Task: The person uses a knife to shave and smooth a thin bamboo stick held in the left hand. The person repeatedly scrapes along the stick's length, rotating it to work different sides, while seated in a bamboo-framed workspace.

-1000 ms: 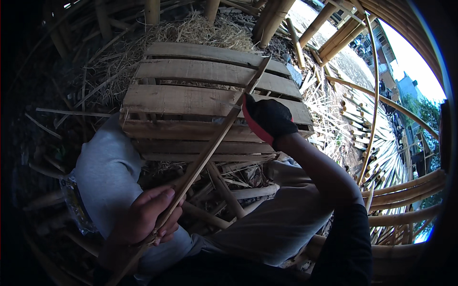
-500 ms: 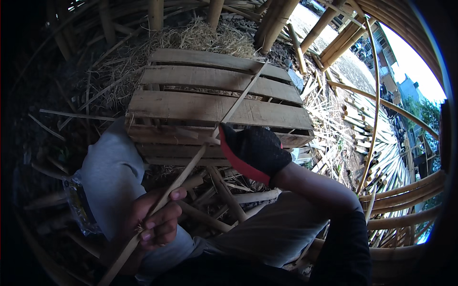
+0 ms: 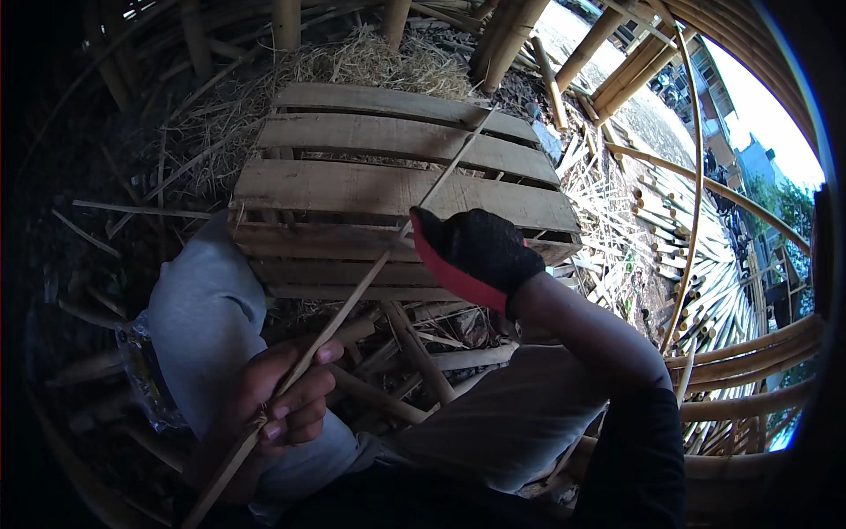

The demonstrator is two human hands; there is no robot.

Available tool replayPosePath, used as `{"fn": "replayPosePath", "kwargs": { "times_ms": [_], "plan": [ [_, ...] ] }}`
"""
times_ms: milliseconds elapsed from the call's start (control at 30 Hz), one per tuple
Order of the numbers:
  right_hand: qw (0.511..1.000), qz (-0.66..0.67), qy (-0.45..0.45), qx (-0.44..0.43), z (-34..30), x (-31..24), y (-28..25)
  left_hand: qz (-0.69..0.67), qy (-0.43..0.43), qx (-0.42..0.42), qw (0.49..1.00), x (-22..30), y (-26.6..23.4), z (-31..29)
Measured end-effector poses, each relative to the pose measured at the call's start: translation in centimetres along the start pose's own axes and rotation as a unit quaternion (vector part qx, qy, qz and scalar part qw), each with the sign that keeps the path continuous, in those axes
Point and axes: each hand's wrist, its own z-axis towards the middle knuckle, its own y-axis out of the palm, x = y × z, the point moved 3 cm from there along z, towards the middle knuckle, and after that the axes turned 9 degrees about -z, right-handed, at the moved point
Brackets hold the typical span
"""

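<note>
A long, thin bamboo strip (image 3: 345,309) runs slantwise from the lower left up over the slatted wooden crate (image 3: 335,185). My bare left hand (image 3: 291,397) is closed round its lower part, with a rough, frayed spot just beside the fingers. At the crate's near edge, my right hand (image 3: 476,256), in a black and red glove, is closed against the strip. A dim, blurred blade-like tool (image 3: 366,240) sticks out leftward from the glove across the strip; its handle is hidden in the fist. The strip's far end lies over the crate's top slats.
My grey-trousered legs flank the crate's near side. Bamboo offcuts (image 3: 405,353) litter the ground between them. Dry shavings (image 3: 379,66) are heaped behind the crate. Many cut bamboo poles (image 3: 705,264) lie at the right, near a bamboo railing (image 3: 749,361). A clear plastic bag (image 3: 145,370) lies at the left.
My right hand has shifted slightly up and to the right along the strip, with the blurred tool. My left hand stays nearly in place, still gripping the strip.
</note>
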Motion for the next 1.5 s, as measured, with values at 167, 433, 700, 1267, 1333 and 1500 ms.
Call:
{"fn": "replayPosePath", "kwargs": {
  "times_ms": [167, 433, 700, 1267, 1333, 1500],
  "plan": [
    [0.995, 0.021, 0.099, 0.016, 3.0, 6.3, -0.6, 0.004, -0.012, -0.014, 1.0, -0.9, -0.6, 0.5],
    [0.983, 0.084, -0.128, 0.102, 0.8, 5.1, 0.9, 0.067, -0.003, 0.035, 0.997, -0.8, 0.2, 0.3],
    [0.902, 0.39, 0.164, -0.083, 2.2, 8.3, 0.4, 0.094, -0.036, 0.03, 0.994, -1.5, 0.4, 0.5],
    [0.827, 0.493, 0.224, -0.148, 1.8, 9.4, 1.8, 0.083, -0.051, 0.025, 0.995, -1.3, -0.1, -0.2],
    [0.839, 0.474, 0.223, -0.147, 2.7, 10.9, 1.8, 0.065, -0.05, 0.022, 0.996, -1.6, -0.4, 0.1],
    [0.818, 0.484, 0.212, -0.226, 2.4, 9.3, 1.5, 0.075, -0.051, 0.034, 0.995, -1.3, -0.4, -0.2]
  ]
}}
